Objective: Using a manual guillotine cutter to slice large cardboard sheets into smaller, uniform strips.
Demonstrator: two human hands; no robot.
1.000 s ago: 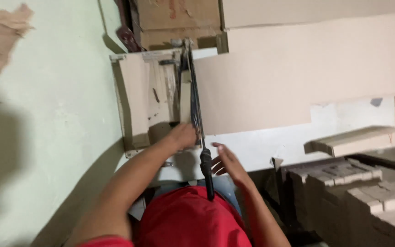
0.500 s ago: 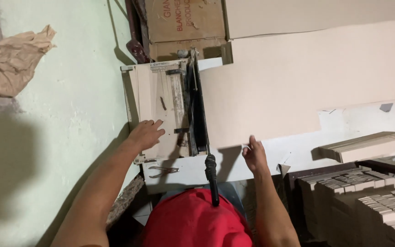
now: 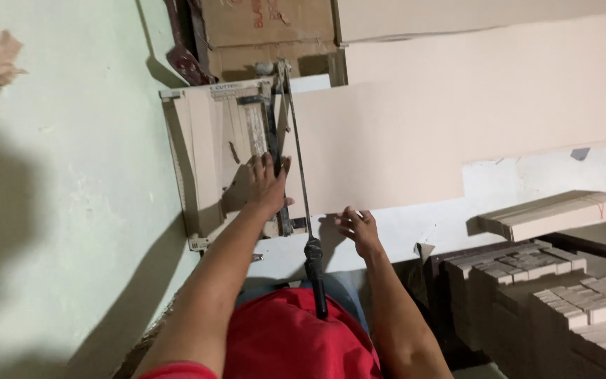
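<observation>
My left hand (image 3: pixel 266 184) flat, fingers spread, pressing cutter bed (image 3: pixel 208 151), holding nothing. My right hand (image 3: pixel 359 226) fingertips on near edge of cardboard sheet (image 3: pixel 415 140), at 3 o'clock from blade arm (image 3: pixel 301 189). Not gripping.

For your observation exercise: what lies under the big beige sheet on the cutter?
Under the beige sheet show the cutter bed and a white surface; the rest is covered.

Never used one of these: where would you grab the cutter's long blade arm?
Likely by the dark handle at the near end of the blade arm, coming from the person's own side. It is thicker, sticks out past the cutter base, and sits free between the left hand and right hand.
</observation>
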